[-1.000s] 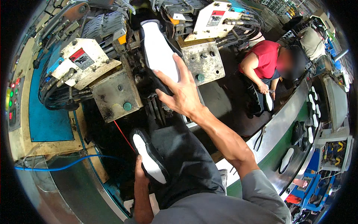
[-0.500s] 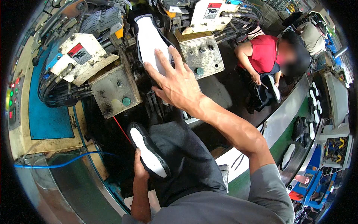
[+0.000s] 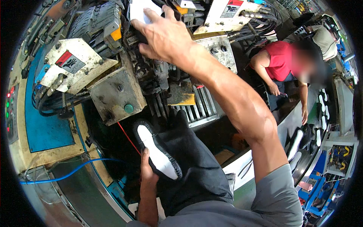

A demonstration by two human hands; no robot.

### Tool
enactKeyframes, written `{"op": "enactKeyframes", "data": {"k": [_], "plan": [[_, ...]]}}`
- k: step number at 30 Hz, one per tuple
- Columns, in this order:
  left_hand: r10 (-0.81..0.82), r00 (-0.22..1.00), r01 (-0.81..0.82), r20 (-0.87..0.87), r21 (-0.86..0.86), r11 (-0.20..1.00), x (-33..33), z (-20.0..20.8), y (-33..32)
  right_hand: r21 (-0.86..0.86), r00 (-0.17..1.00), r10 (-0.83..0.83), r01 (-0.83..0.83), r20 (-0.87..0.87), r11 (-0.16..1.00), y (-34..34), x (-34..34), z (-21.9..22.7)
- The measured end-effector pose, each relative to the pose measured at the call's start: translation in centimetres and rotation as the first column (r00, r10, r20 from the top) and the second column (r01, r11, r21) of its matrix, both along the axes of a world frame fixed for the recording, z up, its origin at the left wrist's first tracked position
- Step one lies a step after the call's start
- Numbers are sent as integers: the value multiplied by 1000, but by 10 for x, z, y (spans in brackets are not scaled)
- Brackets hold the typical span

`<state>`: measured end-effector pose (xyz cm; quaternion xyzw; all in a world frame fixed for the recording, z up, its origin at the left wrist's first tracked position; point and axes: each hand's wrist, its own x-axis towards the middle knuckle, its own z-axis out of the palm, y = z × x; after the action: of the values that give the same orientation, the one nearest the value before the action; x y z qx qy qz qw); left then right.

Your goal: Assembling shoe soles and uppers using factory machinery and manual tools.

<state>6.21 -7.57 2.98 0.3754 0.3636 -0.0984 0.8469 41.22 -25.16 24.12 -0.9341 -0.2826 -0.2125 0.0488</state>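
My left hand (image 3: 148, 166) grips a black shoe upper (image 3: 140, 130) by its side, sole upward, with its white insole facing me, above my dark trousers. Stretched far forward, my right hand (image 3: 164, 36) has its fingers spread over the white underside of another shoe piece (image 3: 140, 9) in the machine. Its fingertips rest on that white surface, and the far end of the piece runs out of view at the top. The machine (image 3: 117, 94) has metal boxes with green buttons on either side of a middle gap.
A blue hose (image 3: 75, 176) and a control panel with lights (image 3: 12, 109) lie to the left. At the right, a co-worker in a red top (image 3: 280, 60) leans over a conveyor bench (image 3: 281, 145) bearing several black and white shoe pieces. A slatted metal grate (image 3: 202, 108) sits below the machine.
My right hand and the shoe piece under it have moved forward, further into the machine. My left hand still holds its shoe upper. The co-worker has reached an arm to the bench.
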Motion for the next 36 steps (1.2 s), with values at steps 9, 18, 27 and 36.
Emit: {"op": "enactKeyframes", "data": {"k": [9, 18, 27, 36], "plan": [[-73, 992, 84, 103, -112, 990, 14, -19, 4, 147, 996, 43, -54, 77, 988, 6, -12, 19], [-66, 996, 69, 53, -61, 996, 16, 20, 10, 497, 990, 135, -140, 48, 857, -11, -38, -14], [-149, 942, 139, 300, 56, 989, -3, 66, -5, 753, 265, 739, 465, -619, 465, -49, -357, -142], [-55, 867, 78, 495, -26, 997, -90, 64, -30, 826, 450, 697, 379, -558, 417, -36, -419, -145]]}}
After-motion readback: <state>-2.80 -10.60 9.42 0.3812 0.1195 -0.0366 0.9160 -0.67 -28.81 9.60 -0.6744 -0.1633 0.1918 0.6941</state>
